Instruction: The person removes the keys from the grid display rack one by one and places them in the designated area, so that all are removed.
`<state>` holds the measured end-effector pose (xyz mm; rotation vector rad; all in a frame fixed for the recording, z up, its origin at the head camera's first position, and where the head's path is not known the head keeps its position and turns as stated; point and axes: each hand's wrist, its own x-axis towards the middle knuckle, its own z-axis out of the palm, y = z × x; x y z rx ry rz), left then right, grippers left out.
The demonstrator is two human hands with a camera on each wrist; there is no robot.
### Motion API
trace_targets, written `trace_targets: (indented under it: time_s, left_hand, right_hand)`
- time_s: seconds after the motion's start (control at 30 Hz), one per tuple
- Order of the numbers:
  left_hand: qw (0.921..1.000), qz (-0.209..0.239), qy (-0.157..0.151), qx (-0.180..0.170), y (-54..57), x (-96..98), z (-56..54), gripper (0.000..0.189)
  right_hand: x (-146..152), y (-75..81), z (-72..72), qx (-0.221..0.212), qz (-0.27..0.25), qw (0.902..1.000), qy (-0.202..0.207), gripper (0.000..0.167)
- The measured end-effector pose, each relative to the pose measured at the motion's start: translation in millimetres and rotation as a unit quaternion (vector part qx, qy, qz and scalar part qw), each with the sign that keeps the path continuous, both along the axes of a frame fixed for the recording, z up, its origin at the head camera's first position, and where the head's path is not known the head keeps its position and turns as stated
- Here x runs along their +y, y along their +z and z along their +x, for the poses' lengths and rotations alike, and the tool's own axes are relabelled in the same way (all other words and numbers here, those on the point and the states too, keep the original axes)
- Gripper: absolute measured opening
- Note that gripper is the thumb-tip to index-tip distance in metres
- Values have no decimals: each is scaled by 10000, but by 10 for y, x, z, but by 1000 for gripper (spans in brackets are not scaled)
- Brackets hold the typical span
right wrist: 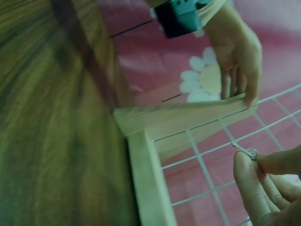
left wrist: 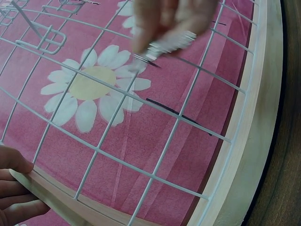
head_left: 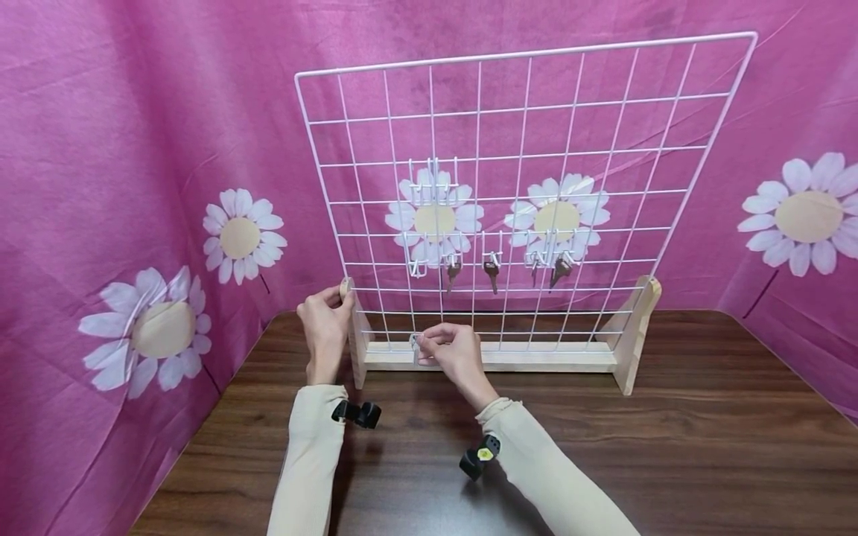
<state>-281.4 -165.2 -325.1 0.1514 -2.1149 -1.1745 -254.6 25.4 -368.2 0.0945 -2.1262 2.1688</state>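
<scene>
A white wire grid panel [head_left: 479,63] stands upright in a wooden stand [head_left: 550,362]. My left hand [head_left: 325,324] grips the top of the stand's left side piece [head_left: 357,335], thumb on one face and fingers on the other. Low in front of the grid, my right hand [head_left: 456,356] pinches a small silvery key [right wrist: 245,150] between thumb and fingertips. Its notched edge shows blurred in the left wrist view. Higher on the grid, darker keys [head_left: 492,275] hang from white wire hooks [head_left: 529,257]. The leftmost hook of that row [head_left: 418,269] carries no key.
Another group of white hooks [head_left: 433,182] sits higher on the grid. The stand's right side piece [head_left: 637,335] rises from the dark wooden table [head_left: 710,447]. Pink cloth [head_left: 100,134] with daisies hangs behind and at the sides. Black wrist cameras [head_left: 358,414] are strapped on both sleeves.
</scene>
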Motion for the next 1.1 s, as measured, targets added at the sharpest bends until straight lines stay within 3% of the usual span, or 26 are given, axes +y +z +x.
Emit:
trace_targets:
  time_s: [0.5,0.9,1.0,1.1]
  left_hand:
    - [9999,88,27,-91,-32,-20,16,24]
    - [10000,44,-2,-26,-44,-8,7,24]
    - [10000,50,-22,-21,-30,0,7,24]
    - [10000,36,-28,21,-14,6,6,24]
  right_hand:
    - [-29,-447,-58,-783,647,9940,413,6]
    - [-69,-588,-54,-951,794,9919,267,7]
    - [-54,-606,-62,-1027,1011,9892,271,7]
    - [-25,-590,-58,-1080,1549,9816,298,4]
